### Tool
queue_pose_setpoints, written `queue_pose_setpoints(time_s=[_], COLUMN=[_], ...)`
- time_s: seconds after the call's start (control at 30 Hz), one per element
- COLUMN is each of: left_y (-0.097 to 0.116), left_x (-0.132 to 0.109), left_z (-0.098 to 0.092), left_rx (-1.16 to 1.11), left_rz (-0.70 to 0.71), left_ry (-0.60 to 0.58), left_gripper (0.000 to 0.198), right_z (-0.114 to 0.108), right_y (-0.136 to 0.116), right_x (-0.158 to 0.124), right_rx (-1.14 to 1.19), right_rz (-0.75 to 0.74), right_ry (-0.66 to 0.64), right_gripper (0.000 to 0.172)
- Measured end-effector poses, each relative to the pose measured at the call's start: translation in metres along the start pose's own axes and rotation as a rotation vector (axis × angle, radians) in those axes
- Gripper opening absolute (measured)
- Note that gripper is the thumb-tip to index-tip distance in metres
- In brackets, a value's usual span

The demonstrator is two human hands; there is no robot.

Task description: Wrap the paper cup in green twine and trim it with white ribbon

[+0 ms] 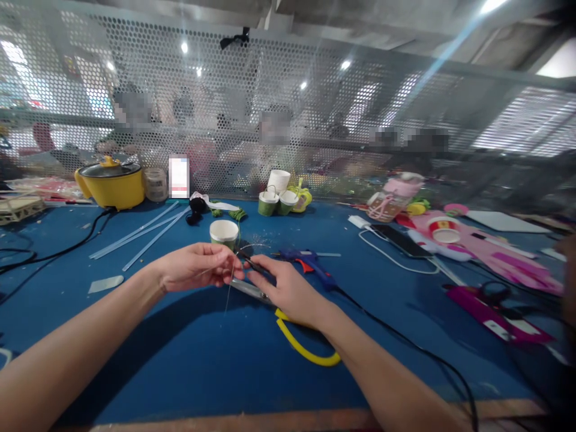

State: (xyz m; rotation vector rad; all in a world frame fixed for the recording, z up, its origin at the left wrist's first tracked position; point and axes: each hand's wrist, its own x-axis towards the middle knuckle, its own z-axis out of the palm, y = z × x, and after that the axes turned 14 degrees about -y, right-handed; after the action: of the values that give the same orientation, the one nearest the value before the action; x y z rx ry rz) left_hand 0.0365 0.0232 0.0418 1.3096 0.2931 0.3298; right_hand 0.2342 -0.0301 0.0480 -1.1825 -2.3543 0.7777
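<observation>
Over the middle of the blue table, my left hand pinches a thin wire between its fingertips. One end of the wire hangs down below the fingers. My right hand is closed around a dark slim tool that looks like pliers, its tip beside the left fingertips. Under the right hand lie scissors with yellow handles, their metal blades pointing left and partly covered. Just behind the left hand stands a small white and green paper cup.
A blue glue gun lies behind my right hand, its cord running to the front right. Clear glue sticks and a yellow electric pot are at left. More small cups stand at the back. A phone and a pink bag lie at right.
</observation>
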Motion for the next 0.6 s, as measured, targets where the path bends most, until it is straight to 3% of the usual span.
queue_pose_setpoints(time_s=[0.17, 0.23, 0.33, 0.37, 0.43, 0.6], left_y=[0.001, 0.006, 0.013, 0.015, 0.016, 0.012], left_x=[0.003, 0.003, 0.004, 0.004, 0.003, -0.001], left_z=[0.008, 0.016, 0.027, 0.029, 0.028, 0.008], left_rx=[0.159, 0.463, 1.102, 1.198, 1.132, 0.259], left_rz=[0.008, -0.048, -0.133, -0.134, -0.098, 0.051], left_ry=[0.09, 0.25, 0.592, 0.646, 0.614, 0.158], left_gripper=[0.037, 0.029, 0.02, 0.019, 0.02, 0.033], right_z=[0.003, 0.005, 0.007, 0.007, 0.006, 0.001], right_y=[0.003, 0.006, 0.01, 0.011, 0.011, 0.004], right_x=[0.001, 0.002, 0.005, 0.005, 0.005, 0.001], right_rx=[-0.034, -0.084, -0.153, -0.158, -0.13, 0.013], right_rz=[0.005, 0.04, 0.094, 0.103, 0.099, 0.024], right_ry=[0.0, 0.02, 0.049, 0.054, 0.054, 0.035], right_gripper=[0.017, 0.018, 0.017, 0.017, 0.017, 0.019])
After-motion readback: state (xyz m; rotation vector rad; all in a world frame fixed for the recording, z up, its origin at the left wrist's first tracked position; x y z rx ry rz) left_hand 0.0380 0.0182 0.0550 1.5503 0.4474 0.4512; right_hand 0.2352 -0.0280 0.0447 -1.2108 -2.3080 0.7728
